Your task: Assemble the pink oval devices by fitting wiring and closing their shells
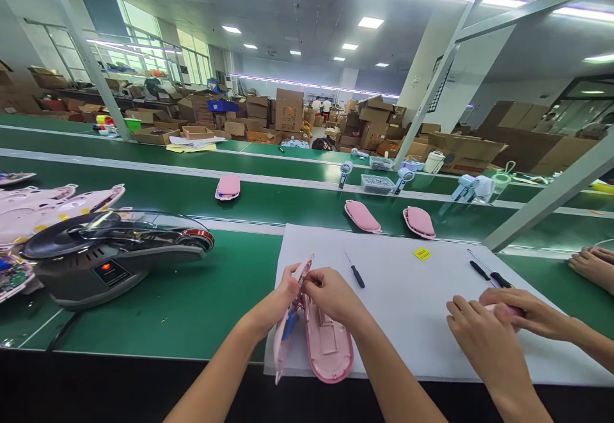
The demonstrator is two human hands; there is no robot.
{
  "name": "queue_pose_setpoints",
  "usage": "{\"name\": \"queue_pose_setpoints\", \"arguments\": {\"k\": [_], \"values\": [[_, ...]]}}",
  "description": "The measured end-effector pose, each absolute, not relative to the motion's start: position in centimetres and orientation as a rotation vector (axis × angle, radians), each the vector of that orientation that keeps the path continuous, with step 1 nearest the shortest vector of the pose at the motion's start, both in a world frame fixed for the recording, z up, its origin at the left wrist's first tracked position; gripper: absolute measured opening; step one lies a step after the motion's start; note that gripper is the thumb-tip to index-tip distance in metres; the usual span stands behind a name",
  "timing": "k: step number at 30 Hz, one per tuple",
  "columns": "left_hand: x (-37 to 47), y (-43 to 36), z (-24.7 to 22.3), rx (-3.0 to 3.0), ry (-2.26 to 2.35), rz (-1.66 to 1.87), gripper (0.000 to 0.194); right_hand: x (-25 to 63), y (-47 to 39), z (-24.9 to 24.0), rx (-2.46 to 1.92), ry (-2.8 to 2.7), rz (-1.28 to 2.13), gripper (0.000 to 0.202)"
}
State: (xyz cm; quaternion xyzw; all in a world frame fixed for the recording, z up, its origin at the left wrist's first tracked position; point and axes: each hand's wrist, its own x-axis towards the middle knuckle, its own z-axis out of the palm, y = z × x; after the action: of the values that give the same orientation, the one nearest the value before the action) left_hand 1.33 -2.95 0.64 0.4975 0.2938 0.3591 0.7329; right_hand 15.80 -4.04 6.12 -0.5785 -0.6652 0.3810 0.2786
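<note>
My left hand (pixel 282 294) grips one pink plastic shell half (pixel 283 346), tilted up on its edge, with something blue on its inner side. Beside it the other pink shell half (pixel 330 356) lies on the white sheet (pixel 398 320), hollow side up. My right hand (pixel 330 292) is closed in a pinch at the top of the two halves, near the raised one's inner face; what its fingertips hold is hidden. Thin wires show between the halves. A screwdriver (pixel 355 272) rests on the sheet just beyond my right hand.
A black tape dispenser (pixel 119 250) stands left, near pink shells (pixel 57 212). Closed pink cases (pixel 363 216) sit along the green bench. A co-worker's hands (pixel 499 327) hold a pink piece at right, near more screwdrivers (pixel 489 276) and a yellow note (pixel 422 254). A slanted metal post (pixel 551 196) rises there.
</note>
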Motion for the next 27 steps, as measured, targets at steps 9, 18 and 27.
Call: {"name": "queue_pose_setpoints", "arguments": {"k": [9, 18, 27], "values": [[-0.7, -0.9, 1.5, 1.132, 0.774, 0.797, 0.065, 17.9, -7.2, 3.0, -1.942, -1.497, 0.661, 0.051], [-1.8, -1.1, 2.8, 1.426, 1.127, 0.790, 0.062, 19.0, -10.7, -1.1, -1.975, -1.360, 0.841, 0.083], [-0.5, -2.2, 2.4, 1.651, 1.479, 0.952, 0.053, 16.7, -10.0, 1.0, -1.746, -1.353, 0.838, 0.052]]}}
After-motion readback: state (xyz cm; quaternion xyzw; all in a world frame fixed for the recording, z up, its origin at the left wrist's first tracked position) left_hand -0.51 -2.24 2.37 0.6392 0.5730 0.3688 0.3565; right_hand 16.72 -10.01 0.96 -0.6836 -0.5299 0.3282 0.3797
